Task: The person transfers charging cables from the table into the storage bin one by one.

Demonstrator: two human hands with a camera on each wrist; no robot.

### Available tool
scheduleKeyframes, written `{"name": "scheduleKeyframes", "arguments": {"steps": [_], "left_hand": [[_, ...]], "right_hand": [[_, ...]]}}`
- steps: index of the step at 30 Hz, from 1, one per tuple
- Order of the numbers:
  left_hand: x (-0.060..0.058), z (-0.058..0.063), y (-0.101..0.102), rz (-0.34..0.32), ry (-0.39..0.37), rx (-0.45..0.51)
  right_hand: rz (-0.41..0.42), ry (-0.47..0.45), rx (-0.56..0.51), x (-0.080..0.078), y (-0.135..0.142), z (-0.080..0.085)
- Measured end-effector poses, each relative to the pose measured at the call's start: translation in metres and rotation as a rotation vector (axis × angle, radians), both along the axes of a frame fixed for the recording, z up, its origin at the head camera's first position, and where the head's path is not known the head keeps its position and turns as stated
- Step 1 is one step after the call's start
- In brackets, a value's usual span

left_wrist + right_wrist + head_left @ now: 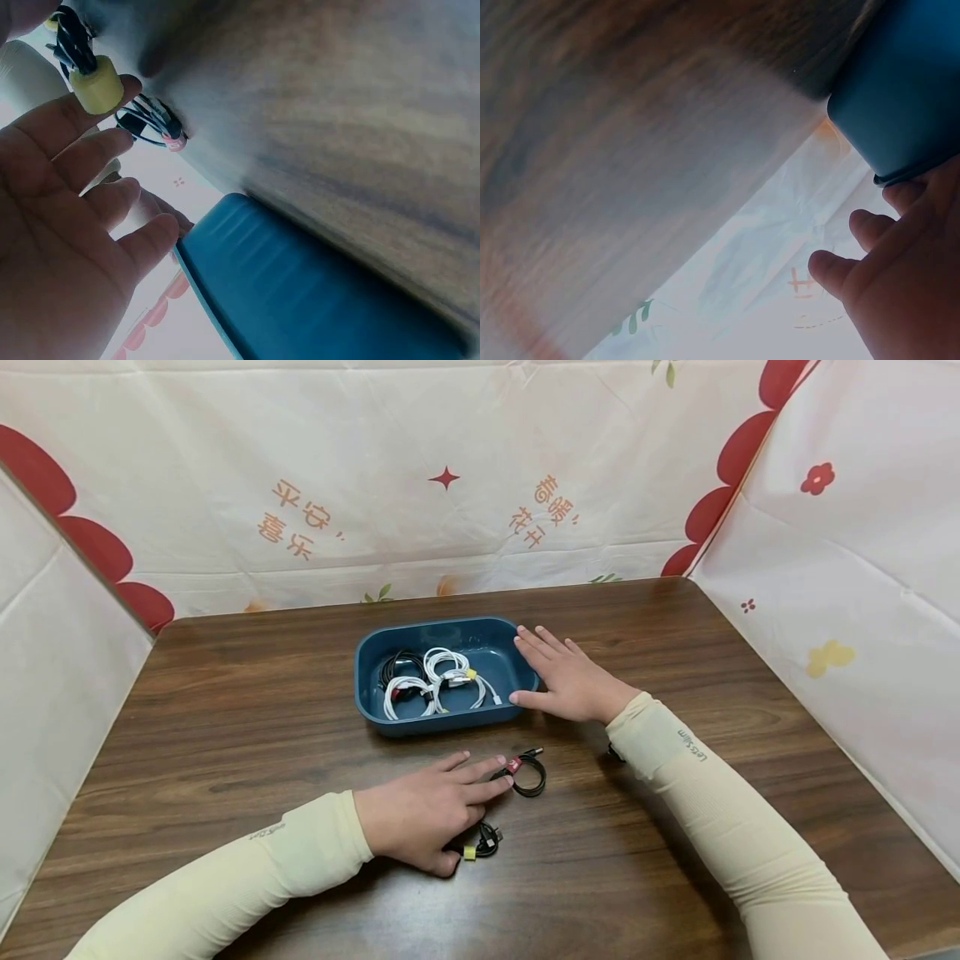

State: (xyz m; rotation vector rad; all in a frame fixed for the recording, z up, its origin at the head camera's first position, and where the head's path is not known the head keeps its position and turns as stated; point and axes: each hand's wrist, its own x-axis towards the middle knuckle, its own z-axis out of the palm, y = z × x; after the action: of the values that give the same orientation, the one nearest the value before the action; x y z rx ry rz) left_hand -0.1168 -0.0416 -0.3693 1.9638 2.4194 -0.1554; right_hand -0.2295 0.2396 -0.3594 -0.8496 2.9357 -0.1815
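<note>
My left hand (431, 810) reaches low over the table, palm down, its fingers spread and loosely bent. By its thumb and index finger lies a coiled black cable (489, 841) with a yellow tie (97, 85). Past the fingertips sits a second coiled black cable (533, 777), bound with a red tie (174, 142). My right hand (573, 681) rests at the right end of a blue bin (442, 722), its fingers extended along the rim. Inside the bin are white coiled cables (447, 662) and a black coiled cable (389, 669).
The brown wooden table (247, 710) carries the bin near its middle. White printed cloth (390, 452) with red scallops hangs behind the table and along both sides. Pale sleeves cover both forearms.
</note>
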Motion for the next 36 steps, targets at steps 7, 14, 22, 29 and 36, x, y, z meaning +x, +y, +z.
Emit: {"name": "scheduleKeyframes", "arguments": {"steps": [7, 14, 22, 29, 36], "left_hand": [[-0.003, 0.004, 0.0, 0.016, -0.024, 0.016], [-0.004, 0.007, -0.002, 0.014, -0.018, 0.034], [-0.009, 0.015, -0.004, 0.031, -0.039, 0.056], [-0.014, 0.022, -0.007, 0.041, -0.015, 0.113], [-0.018, 0.028, -0.008, 0.055, -0.031, 0.138]], "right_hand": [[-0.002, 0.002, 0.001, 0.001, -0.001, 0.002], [-0.001, 0.004, 0.01, 0.001, -0.002, 0.002], [-0.006, 0.012, 0.001, 0.001, -0.002, 0.0], [-0.014, 0.008, -0.003, 0.002, -0.001, 0.0], [-0.011, 0.007, 0.001, 0.002, -0.002, 0.001]]}}
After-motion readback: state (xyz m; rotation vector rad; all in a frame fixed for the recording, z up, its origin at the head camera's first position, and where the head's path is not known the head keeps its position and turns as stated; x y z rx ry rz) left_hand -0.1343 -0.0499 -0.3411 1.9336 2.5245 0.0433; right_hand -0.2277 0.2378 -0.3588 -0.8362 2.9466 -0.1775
